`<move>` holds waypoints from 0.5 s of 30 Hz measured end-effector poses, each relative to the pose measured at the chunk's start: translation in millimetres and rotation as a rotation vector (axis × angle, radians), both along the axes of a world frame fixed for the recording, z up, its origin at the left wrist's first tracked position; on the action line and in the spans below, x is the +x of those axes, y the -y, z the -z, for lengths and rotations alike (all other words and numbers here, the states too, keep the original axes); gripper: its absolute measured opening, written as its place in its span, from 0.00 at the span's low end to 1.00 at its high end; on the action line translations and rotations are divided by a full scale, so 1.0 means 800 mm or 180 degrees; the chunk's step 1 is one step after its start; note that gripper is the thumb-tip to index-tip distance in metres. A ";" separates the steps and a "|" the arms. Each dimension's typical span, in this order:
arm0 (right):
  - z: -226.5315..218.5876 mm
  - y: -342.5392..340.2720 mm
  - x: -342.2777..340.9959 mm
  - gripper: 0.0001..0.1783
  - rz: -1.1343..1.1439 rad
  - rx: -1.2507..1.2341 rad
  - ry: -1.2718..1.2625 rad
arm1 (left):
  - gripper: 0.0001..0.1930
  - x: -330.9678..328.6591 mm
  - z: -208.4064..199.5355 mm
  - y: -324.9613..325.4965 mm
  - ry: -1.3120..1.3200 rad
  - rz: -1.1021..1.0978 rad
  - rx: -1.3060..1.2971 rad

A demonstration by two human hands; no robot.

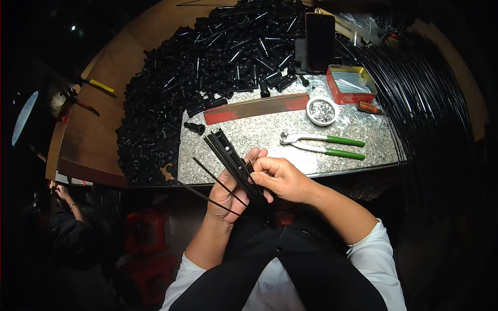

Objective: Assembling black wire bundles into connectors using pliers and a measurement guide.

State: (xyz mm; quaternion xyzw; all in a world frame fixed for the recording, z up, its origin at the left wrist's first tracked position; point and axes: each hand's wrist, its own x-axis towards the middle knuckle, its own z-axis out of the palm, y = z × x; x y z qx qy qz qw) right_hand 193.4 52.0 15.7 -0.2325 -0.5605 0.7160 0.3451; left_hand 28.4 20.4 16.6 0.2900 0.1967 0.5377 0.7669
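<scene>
My left hand [224,193] is wrapped around a bundle of long black strips [226,153], tilted up and to the left in front of the bench edge. The strips look channelled, and two thin black rods fan out from them to the left. My right hand [282,179] pinches at the bundle's right side with thumb and forefinger. Whatever small piece lies between those fingertips is too hidden to make out. Beyond my hands, pincers with green handles [345,146] lie on the speckled stone slab [254,137]. A white cup [321,111] of small shiny metal bits stands behind them.
Black tubular plastic parts [171,98] are heaped at the back left. A red-and-brown bar [257,108], a phone [319,41] and a red tin [351,83] of thin pieces lie around the slab. Thin black rods [423,93] drape over the right side. Another person's hand [62,192] shows far left.
</scene>
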 end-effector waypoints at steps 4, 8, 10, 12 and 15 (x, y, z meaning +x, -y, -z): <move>-0.006 0.002 0.000 0.13 -0.0017 0.0039 0.0123 | 0.27 -0.005 0.007 -0.007 -0.0106 0.0116 0.0080; -0.016 0.005 -0.011 0.13 0.0154 0.0654 0.0347 | 0.29 -0.009 0.003 -0.007 0.0324 -0.0148 0.0280; -0.017 0.009 -0.023 0.13 0.0735 0.1198 0.0375 | 0.29 -0.013 -0.004 -0.002 0.0037 -0.0840 0.0048; -0.023 0.008 -0.034 0.13 0.0787 0.1024 0.0378 | 0.24 -0.013 -0.013 0.001 -0.0153 -0.1153 0.0153; -0.026 0.004 -0.049 0.13 0.0957 0.1486 0.0350 | 0.25 -0.013 -0.025 0.008 -0.0641 -0.1823 0.0437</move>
